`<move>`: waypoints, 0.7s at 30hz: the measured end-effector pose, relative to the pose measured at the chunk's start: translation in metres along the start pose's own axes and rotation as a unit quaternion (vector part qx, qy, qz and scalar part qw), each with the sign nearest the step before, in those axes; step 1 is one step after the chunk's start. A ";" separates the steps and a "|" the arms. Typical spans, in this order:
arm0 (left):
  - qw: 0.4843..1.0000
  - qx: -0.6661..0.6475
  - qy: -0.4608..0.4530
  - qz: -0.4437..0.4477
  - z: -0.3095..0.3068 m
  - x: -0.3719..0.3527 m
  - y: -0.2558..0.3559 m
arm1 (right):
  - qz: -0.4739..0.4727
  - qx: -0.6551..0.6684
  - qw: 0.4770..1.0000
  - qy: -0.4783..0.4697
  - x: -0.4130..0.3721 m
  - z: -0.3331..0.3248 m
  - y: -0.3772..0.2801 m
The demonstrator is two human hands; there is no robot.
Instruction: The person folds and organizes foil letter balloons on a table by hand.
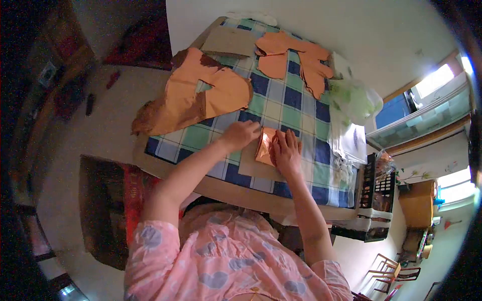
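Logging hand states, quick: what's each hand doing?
Left hand: curled at the edge of the copper foil; grip cannot be told.
Right hand: open, flat on the foil.

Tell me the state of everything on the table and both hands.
foil piece: creased, lying on the cardboard
cardboard: flat on tablecloth
large orange sheet: cut out, partly off the tablecloth
plastic bag: crumpled
left hand: fingers curled at foil piece
right hand: flat on foil piece

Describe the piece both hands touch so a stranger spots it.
On the blue-green checked tablecloth, a cardboard sheet lies at the near edge. On it, between left hand and right hand, is the small foil piece: shiny creased copper, unlike the big matte orange sheets farther back.
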State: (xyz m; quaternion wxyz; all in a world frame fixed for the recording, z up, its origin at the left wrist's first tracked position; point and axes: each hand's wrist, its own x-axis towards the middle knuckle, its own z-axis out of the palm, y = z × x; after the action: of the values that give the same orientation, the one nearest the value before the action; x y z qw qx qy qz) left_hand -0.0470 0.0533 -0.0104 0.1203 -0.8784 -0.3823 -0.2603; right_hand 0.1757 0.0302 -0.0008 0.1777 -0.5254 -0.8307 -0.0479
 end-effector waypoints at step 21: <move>0.989 -0.109 0.035 -0.092 0.022 0.015 0.012 | -0.012 -0.042 0.999 -0.028 0.007 -0.028 -0.020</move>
State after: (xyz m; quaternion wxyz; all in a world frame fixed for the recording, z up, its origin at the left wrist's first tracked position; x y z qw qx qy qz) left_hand -0.0215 0.0630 -0.0213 0.0129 -0.8377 -0.4267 -0.3406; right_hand 0.1617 0.0200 0.0303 0.1316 -0.5234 -0.8389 -0.0707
